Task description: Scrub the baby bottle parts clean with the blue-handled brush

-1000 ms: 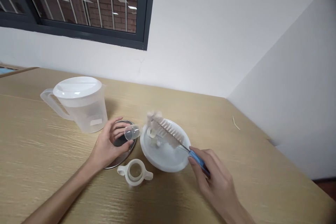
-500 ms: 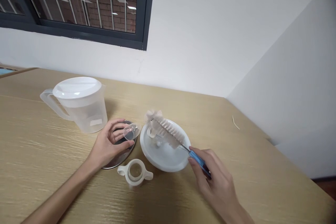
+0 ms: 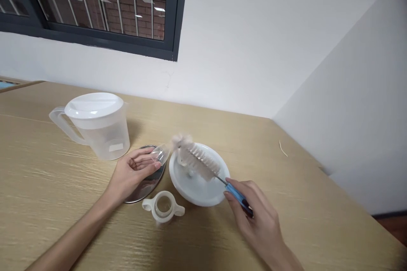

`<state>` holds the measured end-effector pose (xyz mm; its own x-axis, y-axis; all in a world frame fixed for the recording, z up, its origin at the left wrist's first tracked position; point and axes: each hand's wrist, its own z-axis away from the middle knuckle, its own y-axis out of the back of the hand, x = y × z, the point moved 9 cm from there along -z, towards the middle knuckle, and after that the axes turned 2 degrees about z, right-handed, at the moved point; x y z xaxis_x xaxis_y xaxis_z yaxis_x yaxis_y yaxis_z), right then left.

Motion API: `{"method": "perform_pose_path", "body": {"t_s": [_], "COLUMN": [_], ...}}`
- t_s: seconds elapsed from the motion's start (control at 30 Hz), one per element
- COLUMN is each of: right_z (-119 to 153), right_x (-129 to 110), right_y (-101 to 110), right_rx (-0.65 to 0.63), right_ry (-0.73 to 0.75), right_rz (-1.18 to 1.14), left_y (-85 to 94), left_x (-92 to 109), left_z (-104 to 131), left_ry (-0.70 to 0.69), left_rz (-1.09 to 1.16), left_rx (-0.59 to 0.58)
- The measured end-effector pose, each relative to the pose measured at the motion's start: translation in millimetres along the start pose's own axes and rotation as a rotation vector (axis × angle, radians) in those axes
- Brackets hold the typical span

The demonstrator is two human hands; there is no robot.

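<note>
My left hand (image 3: 132,173) is closed on a small clear plastic cap (image 3: 161,153), held above a dark round metal plate (image 3: 148,187). In my right hand (image 3: 257,209) is a bottle brush (image 3: 203,165) with white bristles and a blue handle. The bristle head slants over a white bowl (image 3: 199,197), its tip close to the cap. Small pale parts lie inside the bowl, partly covered by the brush. In front of the plate and bowl stands a small bottle (image 3: 164,206) with a two-handled whitish collar and an uncapped round mouth.
A translucent pitcher (image 3: 103,129) with a white lid stands at the left behind the plate. On the wooden table (image 3: 311,211) to the right lies a thin pale strip (image 3: 282,148). A white wall and a barred window are behind.
My left hand has turned the cap so that it faces more toward the brush. My right hand has shifted the brush slightly left, its tip now nearer the cap.
</note>
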<state>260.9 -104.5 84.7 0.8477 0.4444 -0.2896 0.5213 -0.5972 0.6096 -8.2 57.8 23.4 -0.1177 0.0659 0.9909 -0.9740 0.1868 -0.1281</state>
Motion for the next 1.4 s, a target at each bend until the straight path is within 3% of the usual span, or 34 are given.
{"method": "perform_pose_path", "body": {"t_s": [0.17, 0.4, 0.67, 0.87, 1.03, 1.4], "right_z": [1.2, -3.8, 0.9, -1.5, -0.8, 3.3], "right_x": [-8.6, 13.5, -10.9, 4.1, 0.2, -9.6], "right_y": [-7.4, 5.8, -4.9, -2.0, 3.3, -3.2], "right_rx": [-0.049, 0.026, -0.022, 0.019, 0.033, -0.012], "right_ry": [0.076, -0.05, 0.04, -0.035, -0.032, 0.035], "right_rz": [0.008, 0.09, -0.002, 0.055, 0.026, -0.007], "left_y": [-1.2, -8.3, -18.3, -16.9, -15.7, -25.8], "left_x": [0.9, -0.4, -11.3, -14.0, -19.5, -11.0], "left_z": [2.0, 5.5, 8.2, 4.2, 5.0, 8.1], "left_ry": [0.027, 0.081, 0.153, 0.183, 0.214, 0.163], "left_rz": [0.001, 0.12, 0.261, 0.378, 0.393, 0.326], "left_rx": [0.012, -0.061, -0.118, -0.114, -0.116, -0.272]}}
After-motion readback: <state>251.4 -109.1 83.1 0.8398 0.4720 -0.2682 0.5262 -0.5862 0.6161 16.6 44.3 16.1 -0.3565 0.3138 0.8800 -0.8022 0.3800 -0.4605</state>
